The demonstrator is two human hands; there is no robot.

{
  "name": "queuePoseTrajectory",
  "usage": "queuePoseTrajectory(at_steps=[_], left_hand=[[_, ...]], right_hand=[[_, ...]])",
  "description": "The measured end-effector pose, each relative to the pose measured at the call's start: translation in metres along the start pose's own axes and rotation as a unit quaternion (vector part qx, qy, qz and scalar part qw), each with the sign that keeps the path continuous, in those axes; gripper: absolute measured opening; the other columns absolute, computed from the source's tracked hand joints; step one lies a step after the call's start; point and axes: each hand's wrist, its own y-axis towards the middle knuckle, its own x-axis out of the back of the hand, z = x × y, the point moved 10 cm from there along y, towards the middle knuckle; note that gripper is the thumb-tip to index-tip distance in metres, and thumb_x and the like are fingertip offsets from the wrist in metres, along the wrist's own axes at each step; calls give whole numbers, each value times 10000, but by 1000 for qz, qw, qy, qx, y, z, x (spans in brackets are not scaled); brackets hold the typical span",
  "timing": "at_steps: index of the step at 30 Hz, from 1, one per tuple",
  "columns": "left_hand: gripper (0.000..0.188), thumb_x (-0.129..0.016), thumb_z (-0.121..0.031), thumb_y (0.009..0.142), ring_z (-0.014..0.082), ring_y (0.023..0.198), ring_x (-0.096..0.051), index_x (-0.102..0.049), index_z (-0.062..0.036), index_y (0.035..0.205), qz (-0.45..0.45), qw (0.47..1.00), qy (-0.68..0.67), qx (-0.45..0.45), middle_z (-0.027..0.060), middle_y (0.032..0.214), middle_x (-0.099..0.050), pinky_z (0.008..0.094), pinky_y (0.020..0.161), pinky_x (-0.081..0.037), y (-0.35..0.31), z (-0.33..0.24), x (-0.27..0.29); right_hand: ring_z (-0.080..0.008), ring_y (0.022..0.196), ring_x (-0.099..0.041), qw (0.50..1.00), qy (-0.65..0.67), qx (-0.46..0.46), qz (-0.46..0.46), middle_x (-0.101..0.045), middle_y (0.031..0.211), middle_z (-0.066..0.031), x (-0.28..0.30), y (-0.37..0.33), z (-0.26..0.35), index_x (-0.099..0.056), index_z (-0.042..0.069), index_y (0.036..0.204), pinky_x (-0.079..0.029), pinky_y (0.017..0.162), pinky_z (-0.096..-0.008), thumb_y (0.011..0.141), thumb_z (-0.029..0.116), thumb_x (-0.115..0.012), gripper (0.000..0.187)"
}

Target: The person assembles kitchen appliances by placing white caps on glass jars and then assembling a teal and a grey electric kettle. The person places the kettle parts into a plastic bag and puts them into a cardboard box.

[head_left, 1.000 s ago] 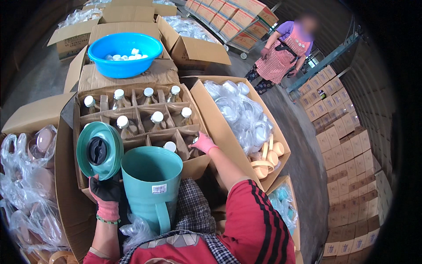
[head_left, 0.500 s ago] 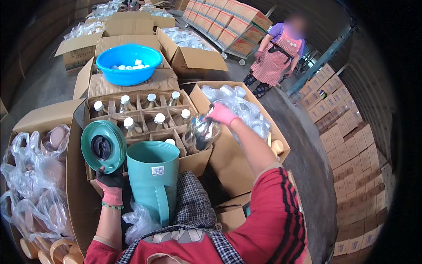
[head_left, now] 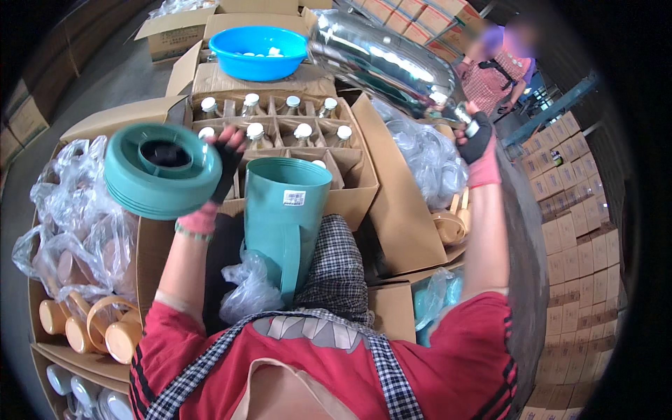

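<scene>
My left hand, in a black and pink fingerless glove, holds a teal round thermos base piece by its right side; its stepped rings and dark centre face up. Raised at the right, my gloved right hand is closed on the narrow neck of a silvery glass vacuum flask liner. The liner lies tilted, its wide body reaching up and left. Between my knees stands a teal thermos body, open at the top, with a side handle and a white label. Crumpled clear plastic rests against its lower left.
Ahead, a divided carton holds several white-capped liners. Behind it sits a blue basin of white caps. Cartons of bagged tan parts and clear plastic-wrapped parts flank me. A person in a pink checked apron stands beyond, near stacked cartons.
My right hand has lifted the liner out from beside the divided carton, up and right, and swung it neck toward me. My left hand has raised the teal base piece. The view has shifted.
</scene>
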Motion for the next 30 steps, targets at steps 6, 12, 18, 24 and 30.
queuePoseTrajectory(at_steps=[6,12,18,24,30], left_hand=[[316,-418,-358,833,287,1025,-427,-439,-88,995,124,968,196,-96,138,1129,-441,435,891,-347,89,-1,-23],[326,-434,-366,824,251,857,-476,-465,-65,943,125,965,174,-152,121,935,-492,394,791,-384,75,-32,-14],[300,-482,-327,812,236,726,-516,-523,-35,870,128,975,147,-103,108,758,-537,362,696,-415,65,-27,3],[298,-505,-312,810,211,725,-513,-535,-29,900,-60,980,189,31,99,798,-542,328,681,-415,16,14,20],[321,-524,-291,808,225,807,-521,-474,-24,980,-96,993,41,50,116,860,-543,322,750,-422,-11,14,22]], right_hand=[[-118,433,-459,905,352,-68,231,-537,728,-63,-185,-40,-122,-463,76,872,-357,378,-194,826,323,-505,254],[-140,1008,-486,925,-64,158,339,-508,1082,-49,-236,-65,-138,-385,34,1196,-409,841,-261,745,173,-649,540],[-173,611,-578,958,-118,-10,259,-576,860,-88,-224,-27,-198,-420,31,1182,-472,567,-257,744,710,-243,826],[-130,1074,-363,974,165,-9,154,-336,1265,-40,-179,-3,-218,-204,75,1337,-322,894,-231,811,495,-485,729],[-133,957,-452,941,-197,97,259,-467,1082,-53,-215,-36,-163,-336,14,1253,-390,822,-253,568,233,-793,852]])
